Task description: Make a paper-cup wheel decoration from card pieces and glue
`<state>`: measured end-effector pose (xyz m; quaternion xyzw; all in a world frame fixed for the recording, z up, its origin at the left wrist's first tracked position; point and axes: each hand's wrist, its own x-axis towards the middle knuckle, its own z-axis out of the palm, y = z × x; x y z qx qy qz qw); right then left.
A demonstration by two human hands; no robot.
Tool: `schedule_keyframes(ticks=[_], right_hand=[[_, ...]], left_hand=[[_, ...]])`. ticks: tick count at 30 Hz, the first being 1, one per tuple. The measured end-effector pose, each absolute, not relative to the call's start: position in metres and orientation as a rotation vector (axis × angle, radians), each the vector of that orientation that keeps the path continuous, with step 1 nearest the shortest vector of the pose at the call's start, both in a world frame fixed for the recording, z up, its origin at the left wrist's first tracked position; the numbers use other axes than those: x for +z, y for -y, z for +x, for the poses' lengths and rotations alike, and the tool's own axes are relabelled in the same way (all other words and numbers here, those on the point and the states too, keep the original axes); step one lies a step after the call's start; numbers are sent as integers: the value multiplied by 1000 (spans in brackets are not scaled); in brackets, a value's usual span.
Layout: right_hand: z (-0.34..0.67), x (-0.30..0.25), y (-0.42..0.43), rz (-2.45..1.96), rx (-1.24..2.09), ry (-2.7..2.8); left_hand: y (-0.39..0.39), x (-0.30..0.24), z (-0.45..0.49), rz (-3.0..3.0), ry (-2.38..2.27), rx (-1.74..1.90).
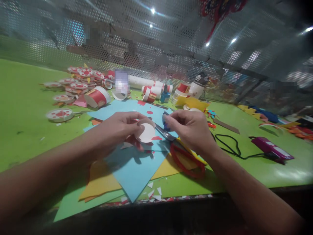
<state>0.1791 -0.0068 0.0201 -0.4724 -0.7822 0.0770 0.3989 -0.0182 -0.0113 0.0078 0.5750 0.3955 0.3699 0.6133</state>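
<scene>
My left hand [119,129] is closed round a small paper cup [146,131], with its white bottom facing me. My right hand [192,129] is pinched on a small blue piece [165,121] right beside the cup. Scissors [171,138] with red and yellow handles lie under my right hand on blue paper sheets [133,169] and yellow paper sheets [102,181]. White and red scraps lie along the table's front edge.
On the green table [22,107], decorated red and white cup pieces [78,86] are piled at the back left. A red paper cup [97,97], white rolls, a glue bottle [165,94] and a flask [199,85] stand behind. A purple glue gun [271,148] with a black cord lies right. Mesh fencing backs the table.
</scene>
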Motion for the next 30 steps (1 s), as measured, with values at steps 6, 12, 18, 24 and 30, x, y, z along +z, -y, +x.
schedule_keyframes(ticks=[6, 12, 18, 24, 30], right_hand=[[206, 17, -26, -1385, 253, 2056], [227, 16, -43, -1583, -137, 2385], [237, 13, -50, -1737, -122, 2651], [234, 3, -51, -1749, -42, 2578], [237, 13, -54, -1779, -156, 2254]], left_hand=[[3, 8, -22, 1238, -998, 879], [0, 4, -22, 1300, -1002, 794], [2, 7, -24, 1246, -993, 805], [2, 9, -22, 1107, -957, 906], [-3, 3, -24, 1073, -968, 906]])
